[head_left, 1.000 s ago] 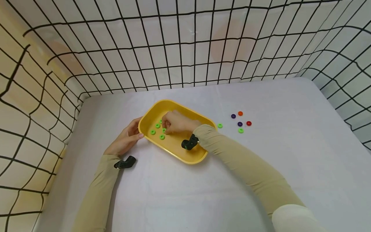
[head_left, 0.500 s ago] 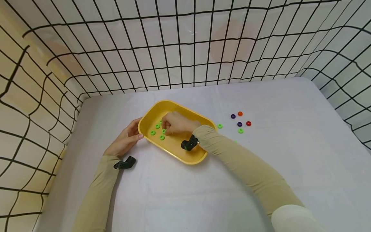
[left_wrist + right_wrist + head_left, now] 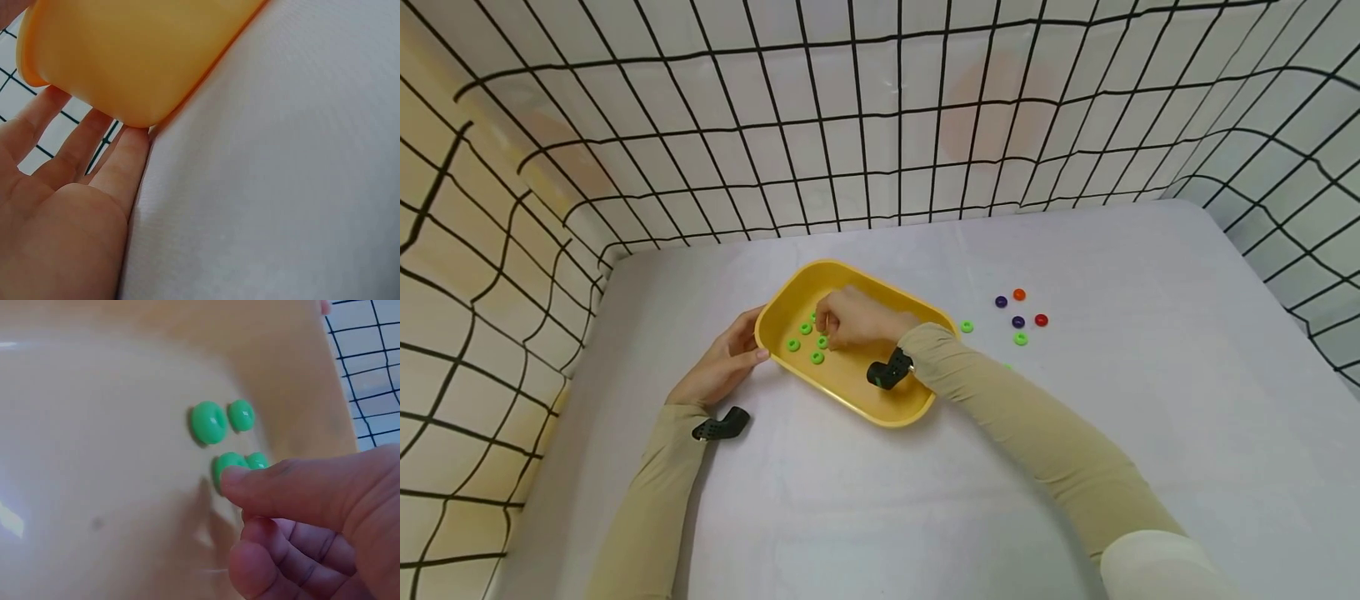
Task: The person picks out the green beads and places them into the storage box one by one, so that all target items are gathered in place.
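In the head view, my left hand (image 3: 718, 367) grips the left end of a yellow tray (image 3: 842, 389), thumb at the rim. The left wrist view shows its fingers (image 3: 122, 162) touching the tray's outer wall. My right hand (image 3: 857, 318) is inside the tray with curled fingers, among several small green rings (image 3: 793, 344). Up close in the right wrist view, the right thumb (image 3: 281, 487) partly covers one green ring (image 3: 226, 464). The forefinger is hidden behind the thumb, so whether they pinch that ring is unclear. Other green rings (image 3: 208, 422) lie on the tray floor.
Right of the tray, purple (image 3: 1018, 322), orange (image 3: 1018, 294), red (image 3: 1041, 320) and green rings (image 3: 1020, 338) lie on the white-covered table (image 3: 820, 508). A sliver of green shows beside the right sleeve (image 3: 1030, 417). Black wire mesh (image 3: 865, 112) surrounds the back and sides.
Both hands and the tray hold nearly the same place; the whole view shifts only slightly. A sliver of green has come into sight beside the right sleeve.
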{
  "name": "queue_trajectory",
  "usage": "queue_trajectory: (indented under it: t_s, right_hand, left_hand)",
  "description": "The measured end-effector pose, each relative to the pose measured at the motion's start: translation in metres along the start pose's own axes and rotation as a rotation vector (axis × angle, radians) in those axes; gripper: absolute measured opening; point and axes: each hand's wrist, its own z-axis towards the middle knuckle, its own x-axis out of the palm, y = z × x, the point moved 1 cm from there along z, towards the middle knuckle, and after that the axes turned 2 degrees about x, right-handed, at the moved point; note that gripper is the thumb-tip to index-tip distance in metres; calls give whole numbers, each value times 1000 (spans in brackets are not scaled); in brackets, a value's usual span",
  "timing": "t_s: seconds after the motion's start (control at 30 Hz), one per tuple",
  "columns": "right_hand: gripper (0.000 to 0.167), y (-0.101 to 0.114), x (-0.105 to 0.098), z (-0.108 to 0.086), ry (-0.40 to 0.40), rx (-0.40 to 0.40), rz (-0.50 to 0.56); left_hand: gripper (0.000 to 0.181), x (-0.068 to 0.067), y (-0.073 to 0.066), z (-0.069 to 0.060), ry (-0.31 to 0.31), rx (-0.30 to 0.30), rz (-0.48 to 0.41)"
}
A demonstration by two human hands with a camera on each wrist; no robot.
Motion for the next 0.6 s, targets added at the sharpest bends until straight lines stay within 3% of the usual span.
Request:
queue_trajectory:
  t_s: [0.27,0.43,0.6]
  right_hand:
    - [21,6,-30,-18,-92,-10,15]
    - [19,-1,-56,-51,-199,-45,91]
    - [22,-24,-68,-95,-308,8,167]
  left_hand:
    - [64,1,-1,-1,-6,-1,0]
    - [63,1,-1,-1,0,11,-13]
    - [63,1,-1,-1,7,21,-25]
